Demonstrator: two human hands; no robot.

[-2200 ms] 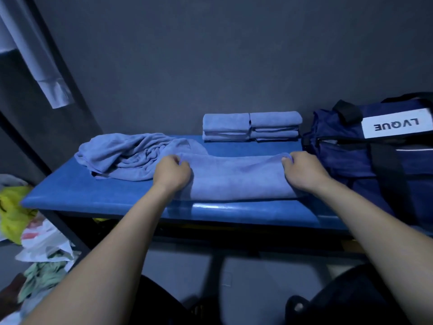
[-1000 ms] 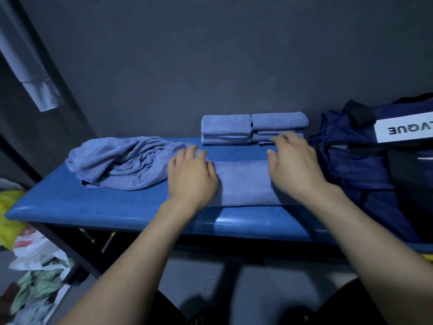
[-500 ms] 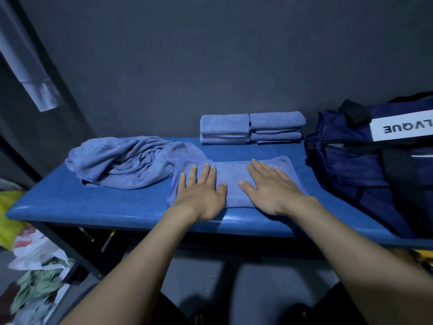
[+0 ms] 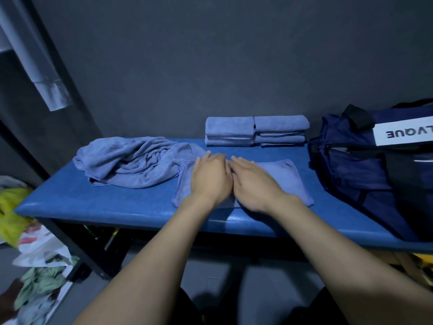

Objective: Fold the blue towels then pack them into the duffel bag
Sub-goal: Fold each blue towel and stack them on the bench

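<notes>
A half-folded blue towel (image 4: 284, 177) lies flat on the blue padded bench (image 4: 117, 202). My left hand (image 4: 210, 177) and my right hand (image 4: 254, 184) press flat on it side by side, fingers straight and pointing away from me. To the left sits a crumpled heap of blue towels (image 4: 133, 164), touching the flat towel's far left corner. Two stacks of folded blue towels (image 4: 256, 131) stand against the back wall. The navy duffel bag (image 4: 365, 165) with a white label rests on the bench's right end, its top open.
A dark wall rises right behind the bench. On the floor at the left lie plastic bags and cloths (image 4: 39, 261), with a yellow bag (image 4: 11, 212) beside them. A pale fabric strip (image 4: 39, 73) hangs at the upper left.
I folded the towel's far edge toward me, then laid both hands flat on it. Since half a second ago the hands have slid further up the towel and closer together.
</notes>
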